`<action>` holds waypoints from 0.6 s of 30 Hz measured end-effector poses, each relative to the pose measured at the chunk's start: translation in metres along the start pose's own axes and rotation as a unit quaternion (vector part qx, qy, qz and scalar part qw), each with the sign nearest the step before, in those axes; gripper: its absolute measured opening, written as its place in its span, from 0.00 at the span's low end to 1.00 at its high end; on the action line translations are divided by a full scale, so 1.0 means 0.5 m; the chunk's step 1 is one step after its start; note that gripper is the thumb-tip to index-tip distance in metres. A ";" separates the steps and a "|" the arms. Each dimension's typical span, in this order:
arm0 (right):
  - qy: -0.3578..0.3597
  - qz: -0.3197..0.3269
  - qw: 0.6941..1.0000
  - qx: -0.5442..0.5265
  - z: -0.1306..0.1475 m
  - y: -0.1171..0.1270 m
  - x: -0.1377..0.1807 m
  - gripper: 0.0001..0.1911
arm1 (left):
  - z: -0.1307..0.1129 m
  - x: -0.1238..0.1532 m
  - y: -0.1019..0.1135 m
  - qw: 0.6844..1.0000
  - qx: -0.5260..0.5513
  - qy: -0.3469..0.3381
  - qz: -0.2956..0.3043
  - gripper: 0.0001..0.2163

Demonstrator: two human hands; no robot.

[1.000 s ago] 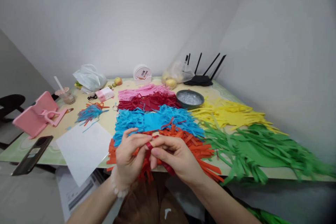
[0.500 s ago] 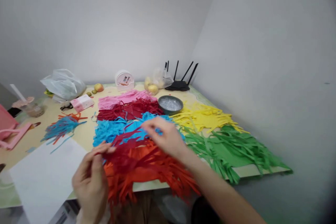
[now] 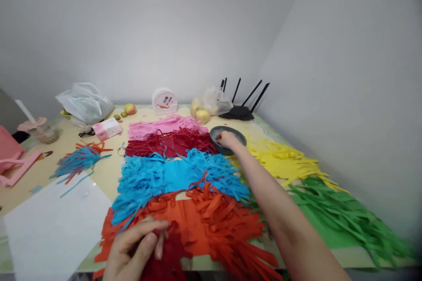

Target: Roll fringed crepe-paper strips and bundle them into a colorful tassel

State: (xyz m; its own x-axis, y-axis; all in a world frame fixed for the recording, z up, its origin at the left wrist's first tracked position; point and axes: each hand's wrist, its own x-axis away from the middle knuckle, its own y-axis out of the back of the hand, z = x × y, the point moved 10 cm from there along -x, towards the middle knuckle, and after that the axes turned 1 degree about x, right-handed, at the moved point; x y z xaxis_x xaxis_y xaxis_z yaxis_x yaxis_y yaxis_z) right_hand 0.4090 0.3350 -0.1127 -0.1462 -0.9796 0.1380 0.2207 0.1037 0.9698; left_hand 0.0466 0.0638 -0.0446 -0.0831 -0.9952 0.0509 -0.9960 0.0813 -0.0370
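Note:
My left hand (image 3: pixel 133 248) is closed in a pinch on a dark red fringed paper piece (image 3: pixel 168 257) at the table's near edge, over the orange fringed paper (image 3: pixel 211 217). My right hand (image 3: pixel 227 140) is stretched far forward into the dark round bowl (image 3: pixel 238 134), its fingertips hidden at the rim. Between the hands lie the blue fringed paper (image 3: pixel 171 175), the dark red fringed sheet (image 3: pixel 171 142) and the pink fringed paper (image 3: pixel 161 124).
Yellow fringed paper (image 3: pixel 283 158) and green fringed paper (image 3: pixel 336 215) cover the right side. A white sheet (image 3: pixel 52 228), a blue-orange tassel (image 3: pixel 77 160), a pink stand (image 3: pixel 9 158), a plastic bag (image 3: pixel 85 101), fruit (image 3: pixel 130 108) and a router (image 3: pixel 242 112) lie left and back.
My right hand let go of the red paper and reached forward to the bowl. My left hand dropped toward the near edge with the red piece. The view shifted.

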 end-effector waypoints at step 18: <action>0.074 -0.161 0.954 -0.242 0.086 0.149 0.157 0.08 | -0.048 0.005 0.018 0.997 0.014 -0.055 -0.058 0.11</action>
State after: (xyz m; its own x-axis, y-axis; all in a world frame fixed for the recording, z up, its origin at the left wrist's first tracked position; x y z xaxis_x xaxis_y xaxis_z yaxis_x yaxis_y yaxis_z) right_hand 0.3727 0.2733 -0.0211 -0.1529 -0.9643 -0.2164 0.6117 -0.2643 0.7456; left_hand 0.0365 0.0631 -0.0210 0.0382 -0.9979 -0.0532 -0.9973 -0.0347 -0.0642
